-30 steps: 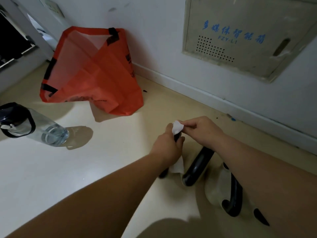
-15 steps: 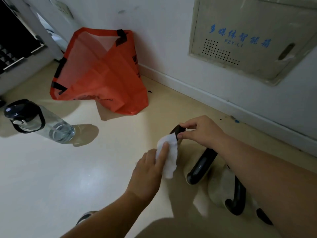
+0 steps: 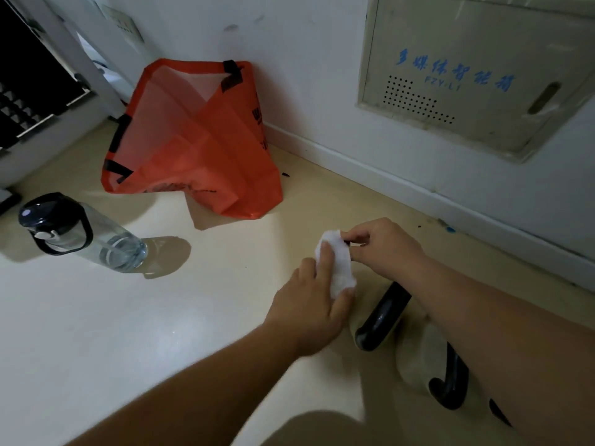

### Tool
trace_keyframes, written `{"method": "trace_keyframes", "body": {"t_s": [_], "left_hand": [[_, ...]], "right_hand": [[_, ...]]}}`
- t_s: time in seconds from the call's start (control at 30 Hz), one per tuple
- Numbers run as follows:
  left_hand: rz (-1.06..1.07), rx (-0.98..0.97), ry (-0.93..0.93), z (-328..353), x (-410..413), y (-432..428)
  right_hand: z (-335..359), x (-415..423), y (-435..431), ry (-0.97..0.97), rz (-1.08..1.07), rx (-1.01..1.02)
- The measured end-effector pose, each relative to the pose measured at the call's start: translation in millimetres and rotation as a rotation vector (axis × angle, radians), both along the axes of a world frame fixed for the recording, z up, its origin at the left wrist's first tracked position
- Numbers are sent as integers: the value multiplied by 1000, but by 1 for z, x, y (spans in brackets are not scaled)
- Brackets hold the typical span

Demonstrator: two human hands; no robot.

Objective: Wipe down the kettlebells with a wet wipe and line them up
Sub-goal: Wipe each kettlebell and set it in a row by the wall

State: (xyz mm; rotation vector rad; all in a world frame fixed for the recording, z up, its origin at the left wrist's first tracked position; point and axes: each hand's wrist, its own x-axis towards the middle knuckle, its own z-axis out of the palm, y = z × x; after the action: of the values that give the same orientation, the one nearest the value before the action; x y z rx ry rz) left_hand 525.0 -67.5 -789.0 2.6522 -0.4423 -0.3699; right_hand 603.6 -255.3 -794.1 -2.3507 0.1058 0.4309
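Two pale kettlebells with black handles stand on the floor at lower right. The nearer-centre kettlebell's black handle [image 3: 384,317] arches up between my hands. My left hand [image 3: 314,302] presses a white wet wipe [image 3: 336,262] around the left side of that handle. My right hand [image 3: 383,246] pinches the top of the same handle beside the wipe. The second kettlebell [image 3: 418,358], with its own black handle [image 3: 452,381], sits under my right forearm and is partly hidden.
An orange bag [image 3: 193,149] leans against the white wall behind. A clear water bottle with a black lid [image 3: 80,235] stands at left. A wall cabinet with blue lettering [image 3: 467,75] is at upper right. The floor is pale and glossy.
My left hand has slid the wipe back up the handle toward the top, after dropping lower half a second ago. My right hand has stayed on the handle's top.
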Motion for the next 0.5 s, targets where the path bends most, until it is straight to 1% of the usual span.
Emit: {"method": "trace_keyframes", "body": {"t_s": [0.07, 0.13, 0.17, 0.23, 0.3, 0.37, 0.43, 0.5], "left_hand": [[44, 0, -46, -10, -45, 17], [64, -3, 17, -21, -78, 33], [61, -7, 23, -24, -81, 37], [83, -50, -55, -18, -62, 33], [161, -79, -101, 5, -23, 15], [189, -37, -5, 18, 10, -3], [212, -1, 48, 17, 22, -12], [307, -93, 77, 3, 15, -10]], "right_hand": [[1, 0, 0, 18, -19, 1], [1, 1, 1, 15, -17, -5], [1, 1, 2, 14, -12, -5], [-2, 0, 3, 16, -11, 17], [-4, -2, 2, 15, -29, 45], [-4, -4, 3, 6, -36, 52], [-2, -5, 3, -1, -34, 41], [-2, -5, 2, -7, -35, 43]]}}
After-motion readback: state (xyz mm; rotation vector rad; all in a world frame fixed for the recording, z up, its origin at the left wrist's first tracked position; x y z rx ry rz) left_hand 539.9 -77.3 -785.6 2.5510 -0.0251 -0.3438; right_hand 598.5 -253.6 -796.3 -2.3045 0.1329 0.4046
